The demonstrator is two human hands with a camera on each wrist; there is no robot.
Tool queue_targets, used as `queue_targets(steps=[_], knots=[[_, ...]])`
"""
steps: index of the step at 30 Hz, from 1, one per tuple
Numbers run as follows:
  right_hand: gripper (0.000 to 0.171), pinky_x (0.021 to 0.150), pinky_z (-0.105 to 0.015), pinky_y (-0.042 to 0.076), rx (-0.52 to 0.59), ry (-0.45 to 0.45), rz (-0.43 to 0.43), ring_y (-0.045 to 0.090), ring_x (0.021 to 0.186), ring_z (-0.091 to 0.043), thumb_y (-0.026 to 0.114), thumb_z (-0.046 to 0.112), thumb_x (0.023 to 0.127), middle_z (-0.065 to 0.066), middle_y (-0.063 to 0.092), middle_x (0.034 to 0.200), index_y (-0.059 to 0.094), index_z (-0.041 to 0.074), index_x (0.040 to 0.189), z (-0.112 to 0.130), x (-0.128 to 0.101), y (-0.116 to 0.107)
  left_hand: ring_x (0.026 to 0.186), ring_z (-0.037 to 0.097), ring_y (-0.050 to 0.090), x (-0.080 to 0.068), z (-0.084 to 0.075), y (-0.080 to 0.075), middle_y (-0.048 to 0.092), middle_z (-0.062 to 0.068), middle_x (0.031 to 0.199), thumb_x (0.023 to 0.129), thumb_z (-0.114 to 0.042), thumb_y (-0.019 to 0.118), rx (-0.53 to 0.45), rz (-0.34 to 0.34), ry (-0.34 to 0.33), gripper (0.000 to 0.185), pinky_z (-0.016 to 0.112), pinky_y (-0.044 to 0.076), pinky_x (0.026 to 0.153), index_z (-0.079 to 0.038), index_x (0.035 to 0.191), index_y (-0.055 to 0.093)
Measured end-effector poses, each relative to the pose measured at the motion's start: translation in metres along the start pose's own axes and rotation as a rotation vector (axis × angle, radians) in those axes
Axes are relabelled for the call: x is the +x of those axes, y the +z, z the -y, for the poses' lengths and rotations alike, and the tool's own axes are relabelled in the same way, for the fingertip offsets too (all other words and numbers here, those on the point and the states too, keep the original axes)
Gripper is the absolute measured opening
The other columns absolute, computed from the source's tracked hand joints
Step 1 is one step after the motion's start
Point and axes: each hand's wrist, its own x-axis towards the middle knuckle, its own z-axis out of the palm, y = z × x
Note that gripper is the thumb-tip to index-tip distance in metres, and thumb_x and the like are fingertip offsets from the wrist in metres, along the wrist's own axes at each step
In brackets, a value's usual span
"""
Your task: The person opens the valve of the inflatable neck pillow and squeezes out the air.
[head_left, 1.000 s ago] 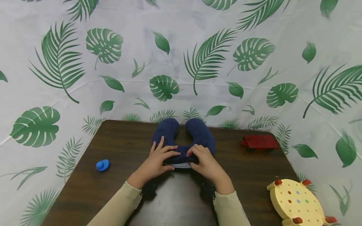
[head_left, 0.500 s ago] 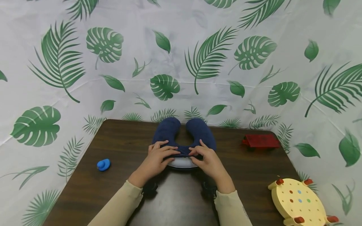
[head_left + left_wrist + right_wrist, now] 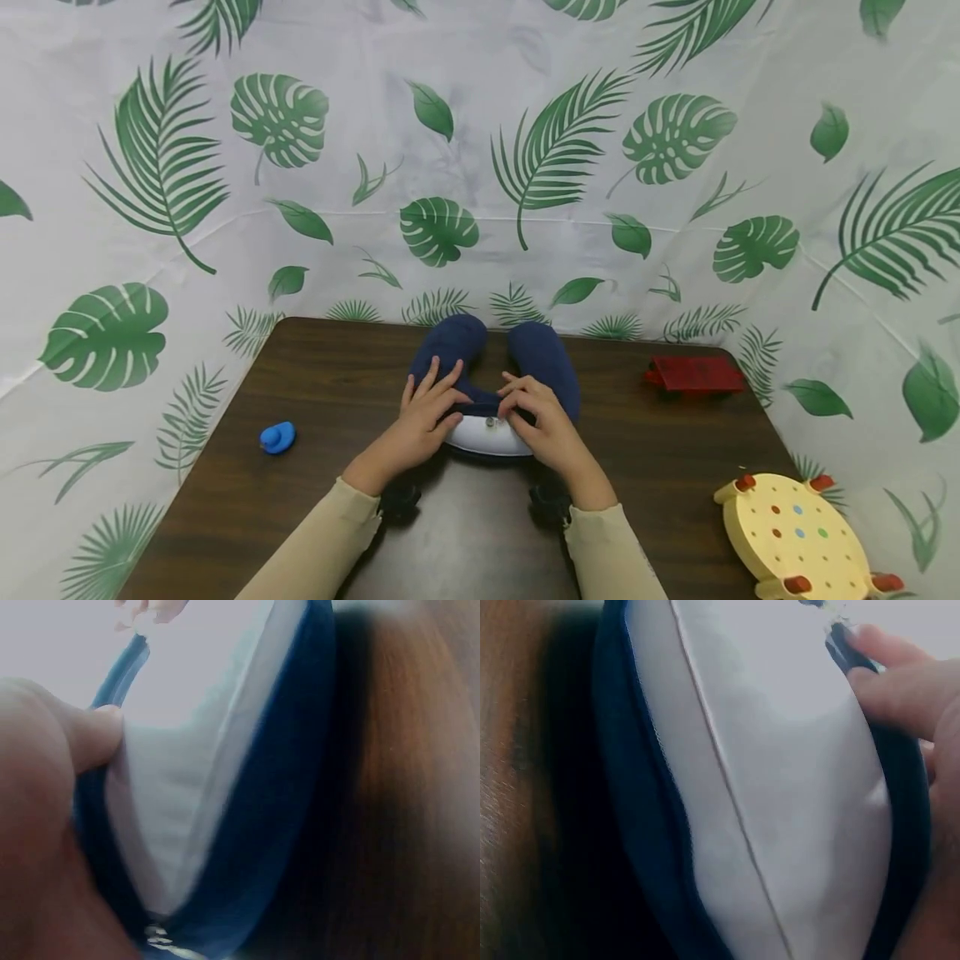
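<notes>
1. On the desk (image 3: 645,467), in the middle and toward the far edge, lay a navy neck pillow (image 3: 551,367), its two arms pointing away from the person.
2. The step in hand looked to be working at the opened edge of its cover (image 3: 262,802), along the curve nearest the person.
3. The left hand (image 3: 414,422) had its thumb hooked over that edge, its other fingers spread on the cloth. The right hand (image 3: 547,417) pinched the same edge between thumb and finger, a little apart from the left.
4. The next move seemed to call for a steady grip from both hands and an even pull, either to bare more of the inner cushion (image 3: 483,437) or to close the cover over it; which one could not be told.
5. The pillow looked soft and plump. The opening gaped wide, showing the smooth white cushion with a seam along it. A small metal piece (image 3: 157,937), perhaps a zip end, sat at one corner.
</notes>
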Motion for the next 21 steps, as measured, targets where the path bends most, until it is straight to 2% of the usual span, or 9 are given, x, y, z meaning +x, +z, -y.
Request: queue_targets(steps=[2,4,6,9,13,15,19,21], knots=[[0.028,0.129,-0.069,0.027,-0.047,0.010,0.044,0.061,0.145,-0.036,0.070,-0.001,0.104,-0.005,0.073,0.124,0.077,0.026,0.103,-0.0004,0.0006,0.0016,0.173,0.034,-0.006,-0.0003,0.0012,-0.0011,0.017,-0.004,0.184,0.112,-0.024,0.062,-0.042,0.035,-0.033,0.027,0.077,-0.013,0.127,-0.021,0.139,0.064],[0.033,0.129,-0.073,0.021,-0.100,0.022,0.088,0.062,0.145,-0.031,0.066,0.002,0.107,0.000,0.072,0.130,0.080,0.033,0.109,0.0012,0.0010,0.0018,0.172,0.033,-0.008,-0.0009,0.0031,-0.0022,0.017,-0.005,0.184,0.112,-0.025,0.064,-0.068,0.055,-0.046,0.030,0.077,-0.016,0.126,-0.024,0.142,0.062],[0.040,0.128,-0.073,0.021,-0.123,0.022,0.116,0.064,0.140,-0.027,0.064,0.001,0.107,0.003,0.072,0.132,0.082,0.036,0.114,0.0031,0.0015,0.0007,0.173,0.033,-0.008,-0.0010,0.0055,-0.0020,0.018,-0.006,0.184,0.111,-0.028,0.066,-0.079,0.063,-0.046,0.033,0.078,-0.016,0.124,-0.028,0.143,0.061],[0.045,0.127,-0.074,0.019,-0.095,0.028,0.146,0.064,0.136,-0.025,0.062,-0.002,0.107,0.003,0.072,0.134,0.083,0.038,0.113,0.0044,0.0011,-0.0018,0.172,0.033,-0.008,-0.0009,0.0077,-0.0016,0.019,-0.006,0.184,0.110,-0.030,0.067,-0.085,0.064,-0.037,0.035,0.080,-0.016,0.123,-0.030,0.144,0.060],[0.040,0.127,-0.074,0.014,0.012,0.059,0.171,0.062,0.136,-0.026,0.064,0.000,0.107,0.002,0.071,0.136,0.082,0.036,0.105,0.0034,-0.0007,-0.0059,0.172,0.033,-0.008,-0.0011,0.0079,-0.0018,0.022,-0.005,0.183,0.110,-0.030,0.067,-0.090,0.063,-0.027,0.035,0.081,-0.015,0.122,-0.028,0.145,0.060],[0.037,0.127,-0.073,0.014,0.034,0.068,0.182,0.061,0.137,-0.026,0.064,0.003,0.107,0.002,0.071,0.138,0.081,0.035,0.110,0.0023,-0.0011,-0.0075,0.172,0.033,-0.008,-0.0010,0.0076,-0.0021,0.022,-0.004,0.183,0.110,-0.029,0.067,-0.094,0.063,-0.027,0.036,0.081,-0.015,0.122,-0.027,0.145,0.060],[0.037,0.127,-0.071,0.015,-0.008,0.062,0.199,0.062,0.135,-0.023,0.063,0.007,0.109,0.005,0.069,0.138,0.081,0.038,0.118,0.0013,-0.0012,-0.0066,0.172,0.034,-0.007,-0.0012,0.0080,-0.0017,0.023,-0.003,0.183,0.110,-0.029,0.067,-0.087,0.062,-0.028,0.035,0.081,-0.015,0.122,-0.027,0.144,0.060],[0.037,0.127,-0.070,0.016,-0.029,0.066,0.198,0.062,0.134,-0.022,0.063,0.007,0.109,0.006,0.069,0.137,0.080,0.039,0.114,0.0017,-0.0015,-0.0055,0.172,0.035,-0.007,-0.0013,0.0082,-0.0012,0.024,-0.003,0.183,0.110,-0.030,0.067,-0.084,0.062,-0.026,0.036,0.082,-0.015,0.122,-0.028,0.145,0.060]])
